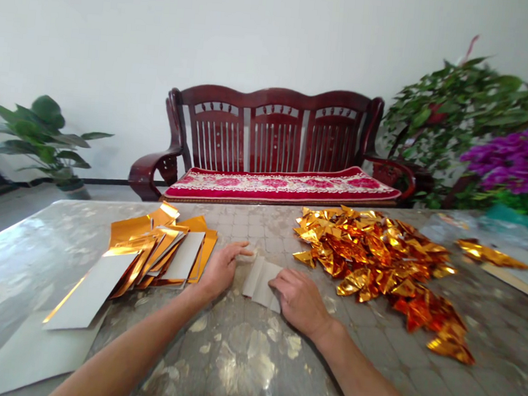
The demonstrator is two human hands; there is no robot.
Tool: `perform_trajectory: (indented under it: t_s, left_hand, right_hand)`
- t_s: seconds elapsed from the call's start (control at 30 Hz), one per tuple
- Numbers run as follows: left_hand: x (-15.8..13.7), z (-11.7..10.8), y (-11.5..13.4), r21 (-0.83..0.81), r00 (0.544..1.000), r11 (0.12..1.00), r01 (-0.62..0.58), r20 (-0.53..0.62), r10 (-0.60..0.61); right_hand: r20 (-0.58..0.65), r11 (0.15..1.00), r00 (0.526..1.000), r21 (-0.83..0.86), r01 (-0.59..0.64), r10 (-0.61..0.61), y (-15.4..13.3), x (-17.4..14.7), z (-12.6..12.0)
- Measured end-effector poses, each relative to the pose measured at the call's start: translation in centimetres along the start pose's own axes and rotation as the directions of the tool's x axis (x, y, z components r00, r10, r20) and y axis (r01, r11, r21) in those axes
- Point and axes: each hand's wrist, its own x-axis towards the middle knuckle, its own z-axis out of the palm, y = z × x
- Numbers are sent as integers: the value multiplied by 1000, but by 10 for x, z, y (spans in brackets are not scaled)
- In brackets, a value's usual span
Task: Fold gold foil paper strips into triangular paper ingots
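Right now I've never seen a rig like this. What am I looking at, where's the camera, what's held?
There's no machine: these are a person's bare hands, seen in one picture from a camera worn on the head, looking forward and down. On the patterned table, gold foil paper with pale backs lies loosely stacked at left; crumpled-looking folded gold foil pieces are heaped at right. Between them is a pale folded sheet. The right hand has its fingers on that sheet's right side; the left hand is beside it, contact unclear. Beyond the table stands a wooden bench.
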Motion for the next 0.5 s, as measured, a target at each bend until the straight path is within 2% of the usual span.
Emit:
perform_trajectory:
  t_s: [0.07, 0.1, 0.17, 0.27, 0.37, 0.5]
  left_hand:
    - [-16, -7, 13, -30, 992, 997, -73, -102, 69]
    - [-25, -10, 20, -33, 987, 992, -120, -115, 116]
    - [-44, -13, 33, -20, 981, 982, -186, -66, 184]
    - [-67, -7, 46, 65, 971, 972, -225, 95, 219]
    - [-78, 6, 50, 284, 958, 926, -247, 213, 190]
    - [-79, 20, 50, 510, 978, 845, -161, 200, 65]
  right_hand:
    - [25, 998, 998, -21, -57, 58, -7, 1, -2]
    - [39, 995, 995, -22, -94, 95, -10, 1, -2]
    - [62, 986, 984, -6, -165, 165, -15, 2, -3]
    - [71, 971, 971, 45, -233, 230, -20, 2, -3]
    - [59, 953, 956, 88, -291, 287, -23, 3, -2]
    - [51, 937, 945, 126, -327, 323, -24, 4, 0]
